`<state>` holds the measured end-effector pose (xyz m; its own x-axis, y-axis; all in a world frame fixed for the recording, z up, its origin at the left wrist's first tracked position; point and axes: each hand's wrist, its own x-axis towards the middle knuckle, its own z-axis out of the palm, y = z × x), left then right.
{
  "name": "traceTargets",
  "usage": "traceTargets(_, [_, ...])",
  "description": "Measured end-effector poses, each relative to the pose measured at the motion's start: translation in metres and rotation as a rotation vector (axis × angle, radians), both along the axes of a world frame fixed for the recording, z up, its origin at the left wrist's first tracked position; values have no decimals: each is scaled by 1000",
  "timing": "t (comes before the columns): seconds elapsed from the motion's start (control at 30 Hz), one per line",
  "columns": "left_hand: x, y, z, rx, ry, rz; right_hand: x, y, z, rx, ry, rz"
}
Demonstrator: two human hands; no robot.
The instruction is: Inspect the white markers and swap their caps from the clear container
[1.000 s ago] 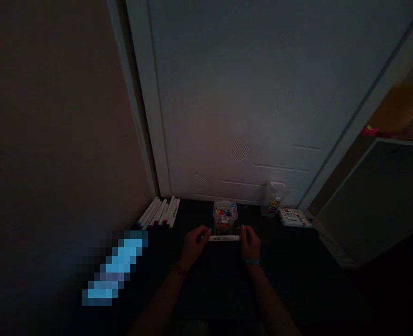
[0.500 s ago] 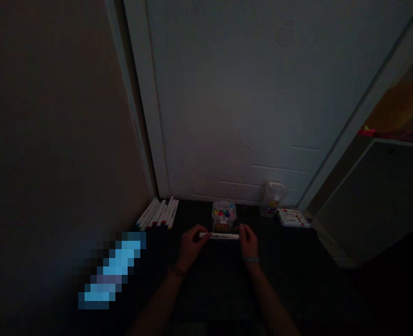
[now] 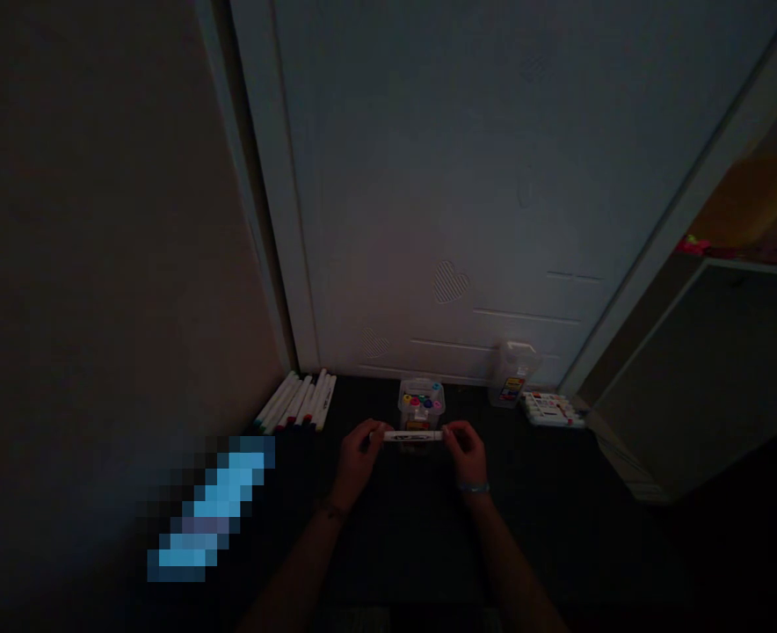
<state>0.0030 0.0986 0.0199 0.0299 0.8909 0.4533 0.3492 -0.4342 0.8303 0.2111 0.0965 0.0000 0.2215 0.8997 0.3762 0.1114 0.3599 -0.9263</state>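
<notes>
A white marker (image 3: 413,436) lies level between my two hands, above the dark table. My left hand (image 3: 360,453) pinches its left end between thumb and fingers. At the other end, my right hand (image 3: 466,448) is closed on the tip with its fingertips. Just behind the marker stands a clear plastic box (image 3: 421,406) holding several markers upright, their coloured ends showing. The marker and my fingers hide part of the box's lower front.
Several white markers (image 3: 300,400) lie side by side at the back left. On the right, a clear container (image 3: 513,378) with a label stands against the white panel (image 3: 395,176), beside a set of markers (image 3: 552,410). A pixelated bright patch (image 3: 214,510) covers the left side.
The marker has risen slightly. My right fingers, which were at its right end with the hand more upright, now pinch that end, and my left grip has shifted outward.
</notes>
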Motion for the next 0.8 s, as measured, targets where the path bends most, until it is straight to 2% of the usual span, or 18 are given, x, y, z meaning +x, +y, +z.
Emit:
traceTargets(0.3, [3,-5,1,-41,-22,-45,1,2,-3,-5,18,2])
traceTargets(0.53, [5,0,-7,-18,-93,30,-2,-1,6,-25,48,65])
traceTargets(0.8, [6,-2,0,-41,35,-11,-3,-3,10,-53,50,52])
